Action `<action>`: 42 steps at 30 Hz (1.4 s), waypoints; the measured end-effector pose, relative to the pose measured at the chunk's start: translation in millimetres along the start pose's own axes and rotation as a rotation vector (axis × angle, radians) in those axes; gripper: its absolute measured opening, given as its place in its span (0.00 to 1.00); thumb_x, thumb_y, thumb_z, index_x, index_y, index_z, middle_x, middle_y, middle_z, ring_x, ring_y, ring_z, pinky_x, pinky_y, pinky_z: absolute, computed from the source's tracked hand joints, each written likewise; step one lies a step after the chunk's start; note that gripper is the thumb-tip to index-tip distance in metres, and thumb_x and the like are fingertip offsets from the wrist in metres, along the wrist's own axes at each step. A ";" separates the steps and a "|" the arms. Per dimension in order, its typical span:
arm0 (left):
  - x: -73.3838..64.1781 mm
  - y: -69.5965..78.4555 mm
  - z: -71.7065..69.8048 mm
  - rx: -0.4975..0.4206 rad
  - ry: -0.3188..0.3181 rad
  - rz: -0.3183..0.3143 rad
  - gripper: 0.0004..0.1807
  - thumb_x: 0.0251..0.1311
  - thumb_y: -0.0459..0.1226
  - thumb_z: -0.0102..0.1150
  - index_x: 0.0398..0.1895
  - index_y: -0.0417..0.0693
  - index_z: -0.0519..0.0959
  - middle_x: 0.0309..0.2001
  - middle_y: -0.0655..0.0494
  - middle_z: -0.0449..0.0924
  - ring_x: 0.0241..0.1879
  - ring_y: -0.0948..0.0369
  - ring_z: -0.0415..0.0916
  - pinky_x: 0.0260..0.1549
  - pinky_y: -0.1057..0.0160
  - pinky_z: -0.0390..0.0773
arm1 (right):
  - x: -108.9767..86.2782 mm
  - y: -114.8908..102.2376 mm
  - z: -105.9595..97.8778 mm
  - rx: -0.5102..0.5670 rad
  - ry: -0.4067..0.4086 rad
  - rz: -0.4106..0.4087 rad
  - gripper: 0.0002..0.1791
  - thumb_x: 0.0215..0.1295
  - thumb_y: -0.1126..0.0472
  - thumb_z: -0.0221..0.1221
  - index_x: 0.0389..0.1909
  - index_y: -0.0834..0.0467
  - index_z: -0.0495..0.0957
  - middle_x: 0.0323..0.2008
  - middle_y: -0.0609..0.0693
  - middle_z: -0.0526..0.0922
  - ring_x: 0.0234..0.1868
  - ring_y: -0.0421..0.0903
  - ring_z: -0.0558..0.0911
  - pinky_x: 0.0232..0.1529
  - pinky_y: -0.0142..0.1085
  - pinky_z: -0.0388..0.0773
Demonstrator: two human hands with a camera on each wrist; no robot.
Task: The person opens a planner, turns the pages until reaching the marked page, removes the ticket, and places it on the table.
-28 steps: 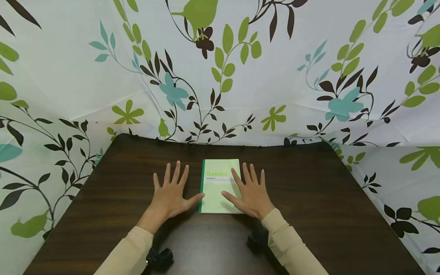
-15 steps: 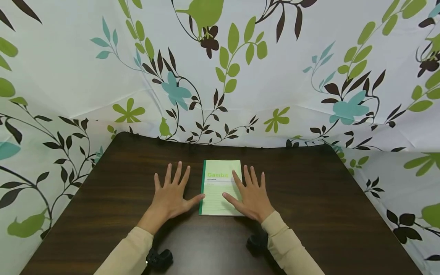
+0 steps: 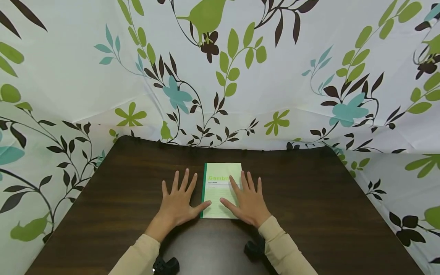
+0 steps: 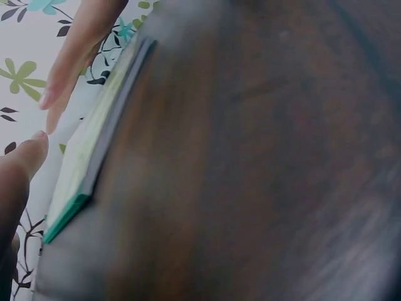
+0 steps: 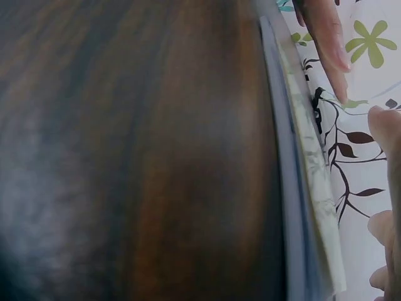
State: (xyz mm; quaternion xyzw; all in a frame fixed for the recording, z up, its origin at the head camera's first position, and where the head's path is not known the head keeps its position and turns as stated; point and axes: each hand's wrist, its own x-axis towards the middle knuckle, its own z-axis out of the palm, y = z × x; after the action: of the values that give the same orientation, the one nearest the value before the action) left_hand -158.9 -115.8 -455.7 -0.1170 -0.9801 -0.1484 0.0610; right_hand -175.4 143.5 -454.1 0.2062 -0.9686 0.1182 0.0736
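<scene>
While the left hand (image 3: 178,207) and right hand (image 3: 251,205) hang spread above the table (image 3: 309,198), their fingers (image 3: 184,181) straight and holding nothing, a pale green notebook (image 3: 215,190) with a darker green spine (image 3: 204,183) lies flat between them. I see the left thumb over its spine side, the right forefinger over its right half. Behind the table hangs a leaf-patterned cloth (image 3: 292,88).

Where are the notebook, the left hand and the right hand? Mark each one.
Notebook (image 3: 218,190): head view, on its front cover.
Left hand (image 3: 178,205): head view, on the back of it.
Right hand (image 3: 250,203): head view, on the back of it.
</scene>
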 end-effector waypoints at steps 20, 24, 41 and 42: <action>-8.8 5.4 38.0 -0.078 -0.053 0.080 0.49 0.65 0.73 0.49 0.83 0.58 0.58 0.82 0.52 0.53 0.80 0.35 0.42 0.66 0.19 0.36 | -16.3 12.2 40.2 0.165 -0.046 0.099 0.49 0.74 0.29 0.49 0.82 0.59 0.54 0.81 0.65 0.50 0.82 0.63 0.47 0.75 0.68 0.32; -9.9 5.2 42.1 -0.077 -0.011 0.121 0.48 0.66 0.72 0.49 0.82 0.57 0.60 0.80 0.54 0.57 0.80 0.37 0.46 0.66 0.19 0.37 | -16.1 15.3 43.1 0.184 0.049 0.117 0.49 0.76 0.34 0.51 0.80 0.67 0.54 0.79 0.67 0.55 0.81 0.62 0.51 0.77 0.65 0.34; -1.5 5.0 37.4 -0.092 0.032 0.157 0.50 0.65 0.70 0.54 0.81 0.49 0.61 0.79 0.53 0.61 0.79 0.44 0.52 0.66 0.19 0.37 | -6.7 19.2 35.3 0.389 0.227 0.204 0.37 0.76 0.45 0.56 0.72 0.69 0.69 0.77 0.71 0.58 0.80 0.66 0.53 0.77 0.65 0.38; -1.8 5.1 38.3 -0.091 0.032 0.156 0.50 0.65 0.70 0.53 0.81 0.49 0.61 0.79 0.53 0.61 0.79 0.44 0.52 0.66 0.19 0.37 | -7.1 19.5 35.8 0.395 0.232 0.204 0.36 0.76 0.45 0.56 0.72 0.69 0.69 0.77 0.71 0.58 0.80 0.66 0.53 0.77 0.65 0.38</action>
State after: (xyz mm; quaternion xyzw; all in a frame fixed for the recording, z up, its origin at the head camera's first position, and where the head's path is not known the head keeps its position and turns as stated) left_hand -159.2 -99.7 -490.8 -0.1931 -0.9591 -0.1896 0.0825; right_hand -180.5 154.2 -493.7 0.1028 -0.9275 0.3349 0.1301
